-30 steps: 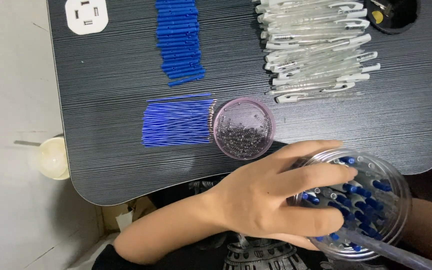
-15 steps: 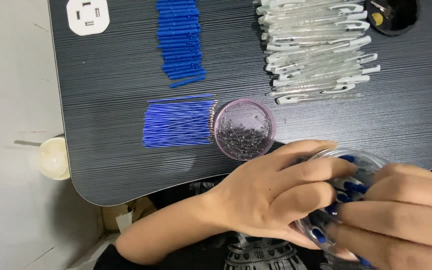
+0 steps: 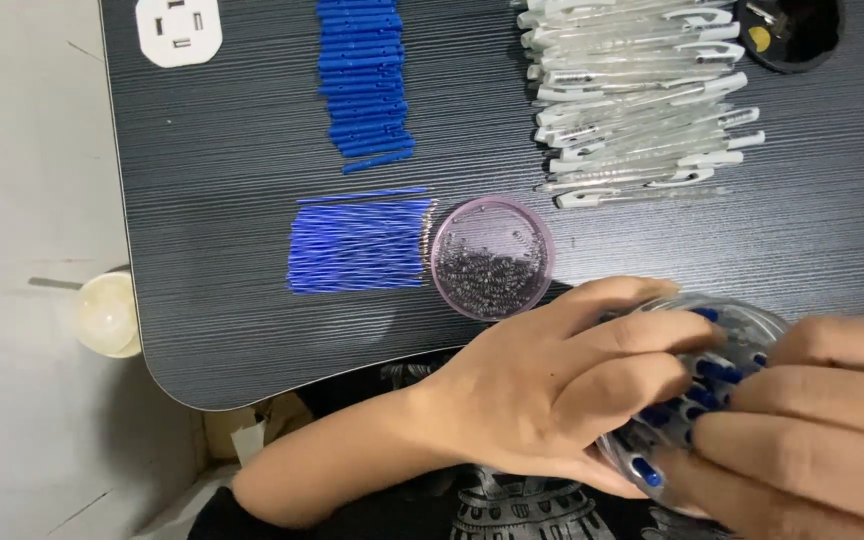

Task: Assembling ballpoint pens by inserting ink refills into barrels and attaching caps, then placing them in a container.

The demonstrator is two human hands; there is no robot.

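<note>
My left hand [image 3: 562,385] wraps around a clear round plastic container [image 3: 742,330] that holds several small blue caps [image 3: 704,385], near the front right edge of the black table [image 3: 212,200]. My right hand [image 3: 812,430] lies over the container's right side with its fingers reaching in among the caps; whether it grips one is hidden. Just left of the container stands a small pink-rimmed dish [image 3: 492,257] of tiny metal springs.
A row of thin blue refills [image 3: 357,245] lies left of the dish. Blue short pieces [image 3: 364,75] are stacked at the back. Clear pen barrels [image 3: 642,95] are piled at the back right, beside a black round holder [image 3: 790,32]. A white socket [image 3: 180,28] sits back left.
My right hand has come in from the lower right and now covers part of the container. My left hand has stayed on the container.
</note>
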